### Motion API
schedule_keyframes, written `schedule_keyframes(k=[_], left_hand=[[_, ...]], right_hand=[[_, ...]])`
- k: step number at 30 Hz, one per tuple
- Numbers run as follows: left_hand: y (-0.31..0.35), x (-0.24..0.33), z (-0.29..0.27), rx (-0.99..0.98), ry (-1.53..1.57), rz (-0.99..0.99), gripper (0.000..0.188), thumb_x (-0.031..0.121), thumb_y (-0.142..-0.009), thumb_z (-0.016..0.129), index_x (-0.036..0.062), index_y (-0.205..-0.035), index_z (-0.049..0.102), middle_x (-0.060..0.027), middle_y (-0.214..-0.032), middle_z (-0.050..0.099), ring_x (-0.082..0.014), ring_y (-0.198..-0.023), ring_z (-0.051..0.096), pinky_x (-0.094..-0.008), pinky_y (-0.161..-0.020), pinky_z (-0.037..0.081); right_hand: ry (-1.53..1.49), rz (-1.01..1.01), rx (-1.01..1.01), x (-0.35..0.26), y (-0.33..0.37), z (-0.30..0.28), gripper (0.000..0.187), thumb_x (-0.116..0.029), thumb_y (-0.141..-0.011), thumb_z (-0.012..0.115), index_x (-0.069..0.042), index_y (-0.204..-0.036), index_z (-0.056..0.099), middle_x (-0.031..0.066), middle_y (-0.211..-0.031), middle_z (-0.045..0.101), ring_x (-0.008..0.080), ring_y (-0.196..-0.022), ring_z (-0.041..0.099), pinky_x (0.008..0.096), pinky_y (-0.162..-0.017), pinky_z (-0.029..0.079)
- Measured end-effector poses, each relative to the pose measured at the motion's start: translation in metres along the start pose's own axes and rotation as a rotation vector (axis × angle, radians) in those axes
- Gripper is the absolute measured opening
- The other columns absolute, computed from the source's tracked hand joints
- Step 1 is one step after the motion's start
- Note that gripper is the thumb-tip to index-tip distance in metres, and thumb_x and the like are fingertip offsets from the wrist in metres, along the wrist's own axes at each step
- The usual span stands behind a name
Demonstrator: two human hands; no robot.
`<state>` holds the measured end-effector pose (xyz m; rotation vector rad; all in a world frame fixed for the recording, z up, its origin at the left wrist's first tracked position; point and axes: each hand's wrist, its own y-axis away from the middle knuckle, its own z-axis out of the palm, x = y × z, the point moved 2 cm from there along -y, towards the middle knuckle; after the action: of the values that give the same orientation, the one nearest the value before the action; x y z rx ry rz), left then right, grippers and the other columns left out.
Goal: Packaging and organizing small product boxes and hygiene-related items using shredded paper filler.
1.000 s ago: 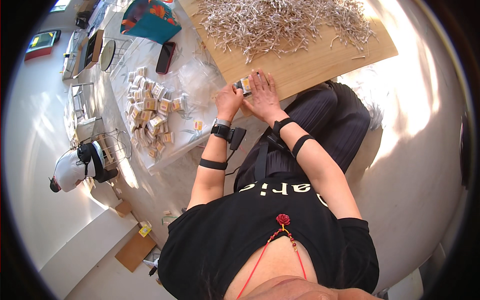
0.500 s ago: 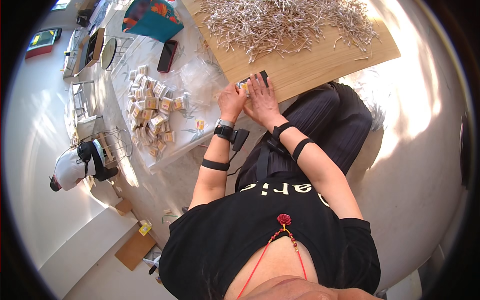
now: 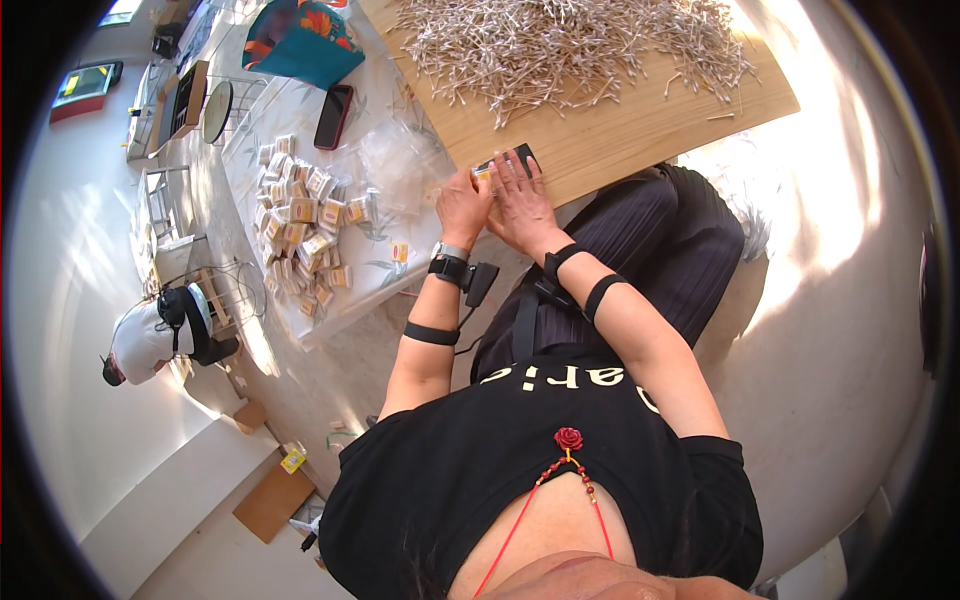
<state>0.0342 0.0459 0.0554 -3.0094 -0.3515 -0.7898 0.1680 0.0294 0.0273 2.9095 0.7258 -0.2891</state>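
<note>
My left hand (image 3: 463, 212) is closed at the near corner of the wooden board (image 3: 590, 160), its fingers pinching the edge of a small clear packet with a yellow label (image 3: 483, 171). Over that packet and a black flat block (image 3: 524, 156) lies my right hand (image 3: 521, 203), its fingers stretched out and slightly apart. Much of the packet is hidden under the fingers. Farther up the board spreads a big heap of loose cotton swabs (image 3: 560, 50).
Left of the board, a pile of small filled packets (image 3: 303, 212) lies on a covered table with clear plastic bags (image 3: 395, 160), a phone (image 3: 334, 117) and a teal bag (image 3: 300, 45). A person in white (image 3: 150, 335) bends at the far left.
Both hands stay at the board's corner with only slight finger shifts. The person at the far left has moved a little.
</note>
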Motion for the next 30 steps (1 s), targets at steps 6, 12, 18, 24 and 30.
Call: schedule_keyframes(k=[6, 12, 18, 24, 30], left_hand=[[-0.002, 0.002, 0.003, -0.004, -0.019, -0.019, 0.028, 0.029, -0.093, 0.063, 0.0033, -0.084, 0.069, -0.0235, -0.085, 0.072, -0.0462, -0.082, 0.071, -0.0564, -0.075, 0.055], [-0.003, -0.004, 0.001, -0.061, 0.013, -0.008, 0.030, 0.030, -0.096, 0.062, 0.0035, -0.086, 0.070, -0.0238, -0.085, 0.073, -0.0461, -0.081, 0.071, -0.0561, -0.074, 0.055], [-0.007, -0.019, 0.001, -0.101, 0.191, 0.023, 0.023, 0.024, -0.093, 0.064, 0.0034, -0.088, 0.071, -0.0216, -0.081, 0.072, -0.0421, -0.078, 0.071, -0.0508, -0.070, 0.055], [-0.003, -0.021, -0.001, -0.109, 0.239, 0.008, 0.017, 0.020, -0.092, 0.065, 0.0039, -0.091, 0.072, -0.0186, -0.080, 0.070, -0.0395, -0.076, 0.069, -0.0475, -0.072, 0.055], [0.030, -0.032, -0.011, 0.523, 0.275, 0.057, 0.045, 0.019, -0.086, 0.085, 0.0022, -0.122, 0.062, -0.0133, -0.112, 0.059, -0.0276, -0.102, 0.061, -0.0399, -0.090, 0.049]], right_hand=[[-0.015, -0.046, 0.060, -0.009, -0.007, 0.005, 0.095, -0.067, -0.097, 0.049, -0.004, -0.165, 0.031, 0.0159, -0.176, 0.019, 0.0338, -0.165, 0.001, 0.0538, -0.130, -0.009], [-0.035, -0.068, 0.064, -0.012, -0.005, 0.005, 0.093, -0.066, -0.098, 0.046, -0.003, -0.165, 0.031, 0.0165, -0.176, 0.018, 0.0335, -0.165, 0.002, 0.0536, -0.131, -0.008], [-0.014, -0.061, 0.033, -0.012, -0.005, -0.001, 0.093, -0.065, -0.099, 0.046, -0.004, -0.166, 0.028, 0.0164, -0.176, 0.017, 0.0330, -0.165, 0.002, 0.0534, -0.131, -0.008], [-0.016, -0.058, 0.014, -0.014, -0.007, -0.002, 0.095, -0.065, -0.099, 0.047, -0.003, -0.167, 0.024, 0.0159, -0.176, 0.016, 0.0327, -0.165, 0.002, 0.0531, -0.131, -0.008], [-0.007, -0.064, 0.016, -0.007, -0.006, 0.004, 0.098, -0.067, -0.101, 0.045, 0.000, -0.168, 0.017, 0.0155, -0.177, 0.014, 0.0325, -0.164, 0.001, 0.0516, -0.131, -0.007]])
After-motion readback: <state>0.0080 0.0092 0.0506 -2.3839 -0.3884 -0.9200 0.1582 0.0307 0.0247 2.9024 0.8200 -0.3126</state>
